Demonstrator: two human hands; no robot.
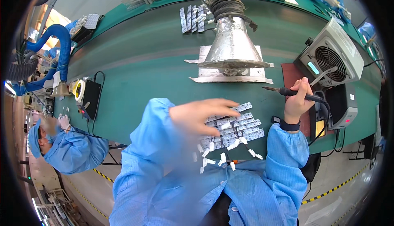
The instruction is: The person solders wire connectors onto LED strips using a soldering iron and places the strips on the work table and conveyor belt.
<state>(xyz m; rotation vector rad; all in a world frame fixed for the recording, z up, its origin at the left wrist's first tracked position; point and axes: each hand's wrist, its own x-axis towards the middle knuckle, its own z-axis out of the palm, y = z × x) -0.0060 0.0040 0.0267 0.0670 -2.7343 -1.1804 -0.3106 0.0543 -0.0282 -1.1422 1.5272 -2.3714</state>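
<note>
- Head view: my right hand (296,103) is clamped round a soldering iron (293,91), its tip pointing left above the green counter (156,61).
- My left hand (203,115), blurred, hovers with fingers spread over the rows of small white circuit strips (242,125); it grips nothing.
- A silver extraction hood (232,45) stands behind the strips.

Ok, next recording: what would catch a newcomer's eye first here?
Probably the crinkled silver foil extraction hood, standing mid-bench on the green work surface. Just below it, the right hand grips a black soldering iron, while the blurred left hand hovers over rows of small white circuit strips.
</note>
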